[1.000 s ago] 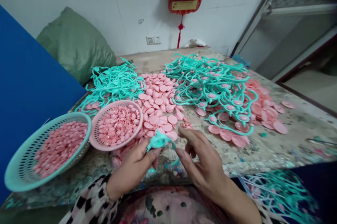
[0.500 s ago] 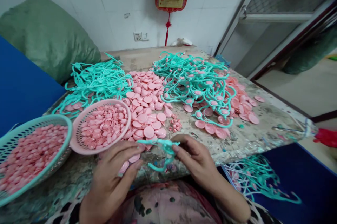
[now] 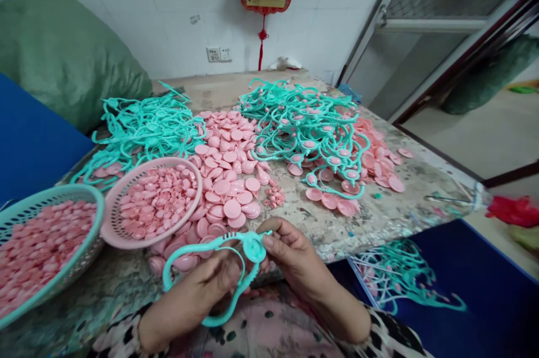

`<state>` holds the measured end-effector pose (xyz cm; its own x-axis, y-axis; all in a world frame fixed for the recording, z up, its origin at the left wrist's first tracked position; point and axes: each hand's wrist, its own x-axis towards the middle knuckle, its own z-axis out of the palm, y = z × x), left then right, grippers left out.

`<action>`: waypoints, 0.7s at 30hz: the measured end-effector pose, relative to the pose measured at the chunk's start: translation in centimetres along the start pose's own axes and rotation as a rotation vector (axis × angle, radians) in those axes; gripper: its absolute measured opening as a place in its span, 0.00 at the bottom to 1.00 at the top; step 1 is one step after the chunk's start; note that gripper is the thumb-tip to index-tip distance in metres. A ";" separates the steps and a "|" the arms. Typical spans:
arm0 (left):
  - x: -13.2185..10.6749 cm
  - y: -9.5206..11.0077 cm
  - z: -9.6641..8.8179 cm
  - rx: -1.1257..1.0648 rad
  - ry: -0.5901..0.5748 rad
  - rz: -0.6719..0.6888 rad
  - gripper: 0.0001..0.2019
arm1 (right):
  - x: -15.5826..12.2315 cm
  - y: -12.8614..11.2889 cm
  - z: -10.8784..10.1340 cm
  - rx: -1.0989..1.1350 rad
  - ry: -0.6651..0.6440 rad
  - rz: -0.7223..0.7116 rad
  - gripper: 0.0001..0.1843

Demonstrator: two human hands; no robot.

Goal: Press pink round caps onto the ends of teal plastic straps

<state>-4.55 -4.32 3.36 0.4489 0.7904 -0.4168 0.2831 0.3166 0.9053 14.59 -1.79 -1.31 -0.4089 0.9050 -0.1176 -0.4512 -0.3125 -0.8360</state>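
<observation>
A turquoise plastic loop-shaped piece with a round cup-like disc and ridged arms is up in front of me, above the table's near edge. My right hand pinches it at the short tab beside the disc. My left hand is inside the loop, fingers curled and thumb pressed near the thin inner strip; its fingertips are partly hidden. Just beyond my hands lie pink round plastic pieces in a heap. A few tiny pink parts sit to the right of that heap.
At left stand a pink basket and a turquoise basket, both full of small pink parts. Turquoise pieces are heaped at the back left; others with pink ovals pile up at right. A blue bin sits below the right edge.
The turquoise piece has been turned to face me, its loop now spread wide. My left hand has moved right into the loop and closed in on it. The view has shifted slightly.
</observation>
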 end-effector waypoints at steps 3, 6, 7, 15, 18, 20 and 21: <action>0.0 0.3 -0.6 0.047 -0.025 -0.010 0.20 | -0.1 -0.6 0.1 -0.014 -0.078 -0.012 0.10; 0.2 0.3 -0.7 0.151 0.050 -0.013 0.16 | -0.1 -1.0 0.6 -0.045 -0.144 0.016 0.11; 0.2 0.3 -0.6 0.166 0.069 -0.032 0.16 | -0.1 -1.0 0.7 -0.058 -0.148 0.030 0.11; 0.8 -0.6 0.8 -0.111 0.239 -0.142 0.22 | 1.3 -0.4 -3.3 -0.882 0.007 -0.170 0.12; 1.2 -1.1 0.8 -0.344 0.239 -0.113 0.21 | 3.2 -1.1 -6.0 -1.320 0.217 -0.274 0.11; 1.6 -1.3 0.8 -0.504 0.225 -0.066 0.19 | 4.4 -1.7 -6.9 -1.548 0.269 -0.266 0.14; 1.8 -1.3 0.8 -0.564 0.215 -0.049 0.18 | 5.0 -2.0 -7.0 -1.642 0.265 -0.248 0.14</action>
<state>-3.39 -3.74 1.37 0.2492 0.8372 -0.4868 -0.2205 0.5385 0.8133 18.95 5.36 -3.97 -0.2473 0.9563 0.1560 0.8375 0.2920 -0.4619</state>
